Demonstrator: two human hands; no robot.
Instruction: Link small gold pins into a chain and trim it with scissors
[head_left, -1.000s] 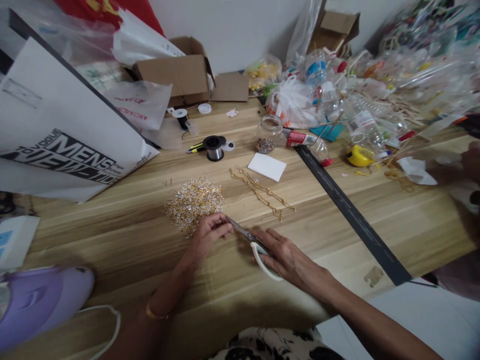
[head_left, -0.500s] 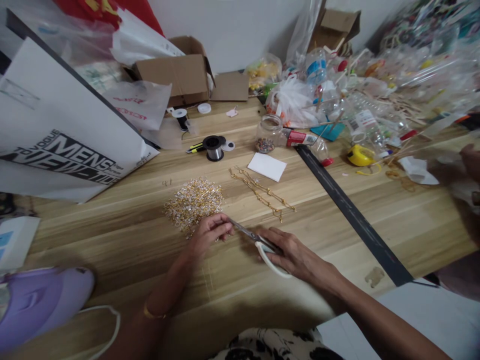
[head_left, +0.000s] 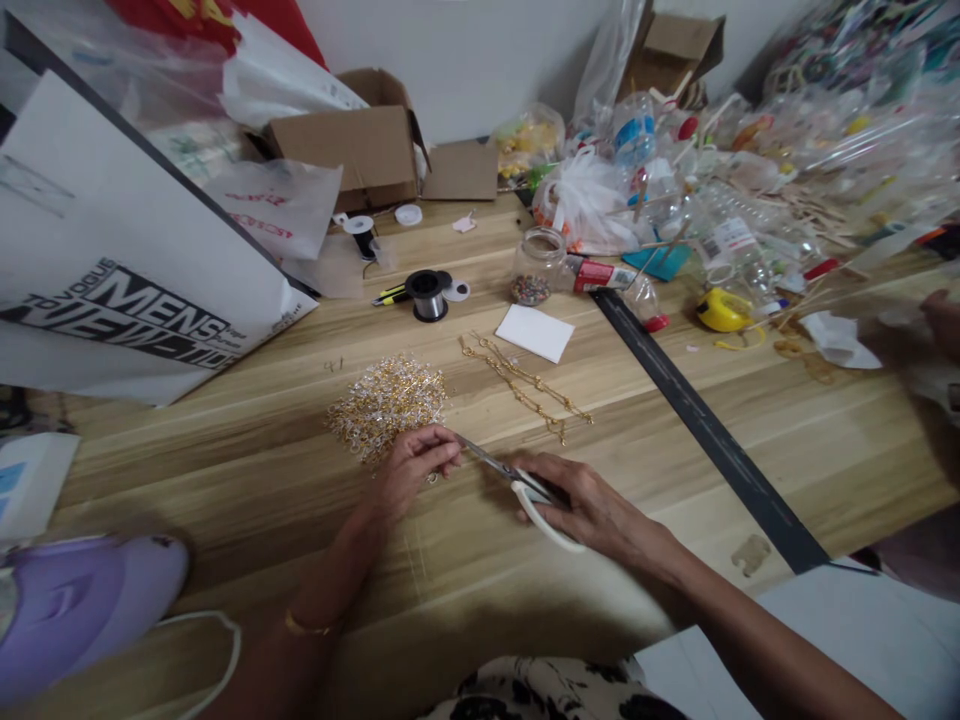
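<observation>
My right hand (head_left: 574, 495) is closed round the handles of a pair of scissors (head_left: 536, 515) with white grips. The blades point left and reach the fingertips of my left hand (head_left: 424, 458). Those fingers are pinched together; what sits between them is too small to make out. A small ring-like piece shows just under them. Touching the left hand's far side lies a pile of gold and clear beaded bits (head_left: 390, 400). Two gold bead chains (head_left: 525, 390) lie on the wood beyond the scissors.
Behind the pile stand a wire spool (head_left: 427, 297), a white card (head_left: 535, 332) and a jar of beads (head_left: 538, 265). A black strip (head_left: 697, 420) crosses the table at right. A paper bag (head_left: 150, 270) and a purple object (head_left: 90, 610) flank the left; another person's hand (head_left: 941, 320) shows far right.
Both hands stay almost in place, the scissor tips still at the left fingertips. The left fingers have shifted very slightly.
</observation>
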